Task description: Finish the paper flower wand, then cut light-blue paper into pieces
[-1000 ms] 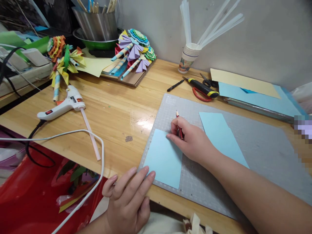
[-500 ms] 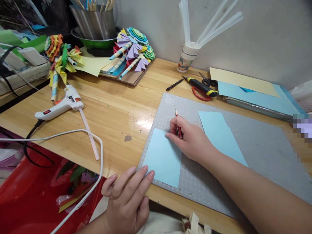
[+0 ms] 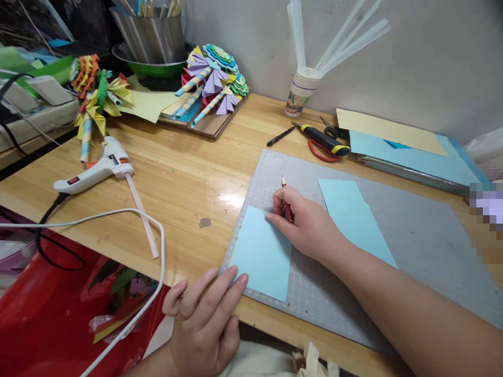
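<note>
A light blue paper piece (image 3: 261, 256) lies on the left part of the grey cutting mat (image 3: 416, 230). My right hand (image 3: 301, 217) is closed around a dark red pencil (image 3: 288, 210), its sharpened tip pointing up and away. The thumb and hand rest at the paper's upper right edge. My left hand (image 3: 208, 314) has its fingers spread, with fingertips touching the paper's lower left corner; nothing is held in it. A second blue paper piece (image 3: 353, 214) lies on the mat beyond my right forearm, which covers part of the mat.
A white glue gun (image 3: 96, 170) with a glue stick and a white cable (image 3: 163, 251) lie at the left. Behind the mat are a black pen (image 3: 280, 136), pliers (image 3: 324, 140), scissors and a paper cup (image 3: 301, 94). Paper flowers (image 3: 214, 78) sit at the back.
</note>
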A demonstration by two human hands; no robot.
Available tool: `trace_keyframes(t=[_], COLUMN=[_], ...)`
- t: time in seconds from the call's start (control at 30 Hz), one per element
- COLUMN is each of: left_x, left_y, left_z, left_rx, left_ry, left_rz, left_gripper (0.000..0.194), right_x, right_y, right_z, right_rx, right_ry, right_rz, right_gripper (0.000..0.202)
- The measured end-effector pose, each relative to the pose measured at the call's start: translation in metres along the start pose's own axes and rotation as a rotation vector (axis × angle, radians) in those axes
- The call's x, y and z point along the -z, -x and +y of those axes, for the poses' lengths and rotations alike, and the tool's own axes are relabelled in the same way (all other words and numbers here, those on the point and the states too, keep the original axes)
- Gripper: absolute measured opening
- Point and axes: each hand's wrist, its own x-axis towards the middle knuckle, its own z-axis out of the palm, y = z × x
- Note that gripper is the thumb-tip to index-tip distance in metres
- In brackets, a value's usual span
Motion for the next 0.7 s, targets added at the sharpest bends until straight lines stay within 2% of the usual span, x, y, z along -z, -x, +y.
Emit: trace_keyframes(t=[0.5,0.7], left_x=[0.0000,0.0031], left_y=[0.0009,0.0051], left_z=[-0.0004,-0.0028], left_rx=[0.005,-0.023], left_ry=[-0.011,-0.116], left_rz=[0.002,0.040], left_gripper=[0.036,0.028], right_x=[0.0001,-0.0008], right_y=[-0.0010,-0.0006], right_z=[0.0010,0.0009], right_rx=[0.001,0.001], right_ry=[0.013,0.011], right_rz=[-0.004,-0.003], right_gripper=[0.016,0.016])
